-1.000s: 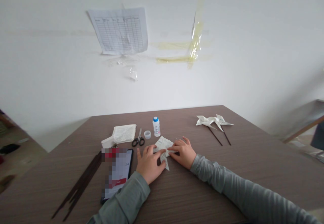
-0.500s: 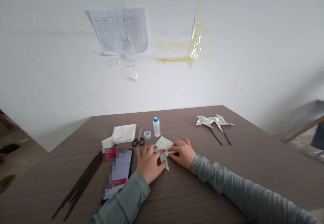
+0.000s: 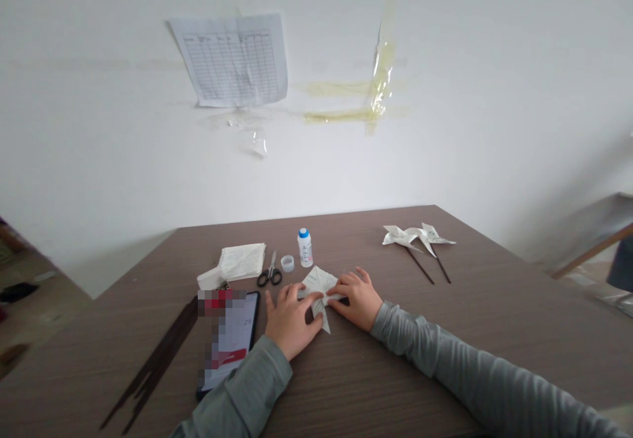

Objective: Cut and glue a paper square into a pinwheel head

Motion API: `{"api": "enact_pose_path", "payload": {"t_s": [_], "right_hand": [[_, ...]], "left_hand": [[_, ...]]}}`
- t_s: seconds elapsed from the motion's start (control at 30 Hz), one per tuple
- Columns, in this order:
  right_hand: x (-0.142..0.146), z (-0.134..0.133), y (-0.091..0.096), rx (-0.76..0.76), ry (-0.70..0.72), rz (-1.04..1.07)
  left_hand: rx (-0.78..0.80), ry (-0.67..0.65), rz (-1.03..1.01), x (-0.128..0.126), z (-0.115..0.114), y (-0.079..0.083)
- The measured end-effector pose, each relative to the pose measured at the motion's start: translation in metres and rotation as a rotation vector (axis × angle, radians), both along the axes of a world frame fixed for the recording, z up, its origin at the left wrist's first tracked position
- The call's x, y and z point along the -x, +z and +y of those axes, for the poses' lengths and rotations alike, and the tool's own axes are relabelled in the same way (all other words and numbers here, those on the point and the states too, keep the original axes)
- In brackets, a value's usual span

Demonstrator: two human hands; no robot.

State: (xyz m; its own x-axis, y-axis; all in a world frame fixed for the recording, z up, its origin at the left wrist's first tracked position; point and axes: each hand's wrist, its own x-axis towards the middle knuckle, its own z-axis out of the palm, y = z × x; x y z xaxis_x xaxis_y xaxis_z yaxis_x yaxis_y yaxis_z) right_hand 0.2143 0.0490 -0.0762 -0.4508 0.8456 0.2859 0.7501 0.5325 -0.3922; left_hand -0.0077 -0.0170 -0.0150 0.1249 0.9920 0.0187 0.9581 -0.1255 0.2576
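Note:
A printed paper piece (image 3: 315, 282), creased and cut into pinwheel blades, lies on the table between my hands. My left hand (image 3: 291, 320) presses it from the left, with fingertips at its centre and thumb on its lower blade. From the right, my right hand (image 3: 357, 298) pinches the paper near the centre, thumb and index finger together. Both hands partly cover the blades. Just behind the paper stand a glue bottle (image 3: 305, 252) with a blue cap and a small clear cap (image 3: 287, 264). Black-handled scissors (image 3: 270, 276) lie to their left.
A stack of paper squares (image 3: 242, 261) sits at the back left. A phone (image 3: 232, 339) lies beside my left forearm, with dark thin sticks (image 3: 153, 359) further left. Two finished pinwheels on sticks (image 3: 413, 237) rest at the right. A wall (image 3: 316, 181) borders the table's far edge.
Both hands stay at the paper's centre with almost no movement. The whole view has shifted very slightly.

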Motion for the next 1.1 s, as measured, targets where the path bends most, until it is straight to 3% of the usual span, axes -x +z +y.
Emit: {"api": "enact_pose_path", "payload": {"t_s": [1.1], "right_hand": [[0.0011,-0.0052,0.0070,-0.026,0.014,-0.036]], "left_hand": [[0.047,0.026,0.037,-0.0020,-0.0008,0.0047]]}}
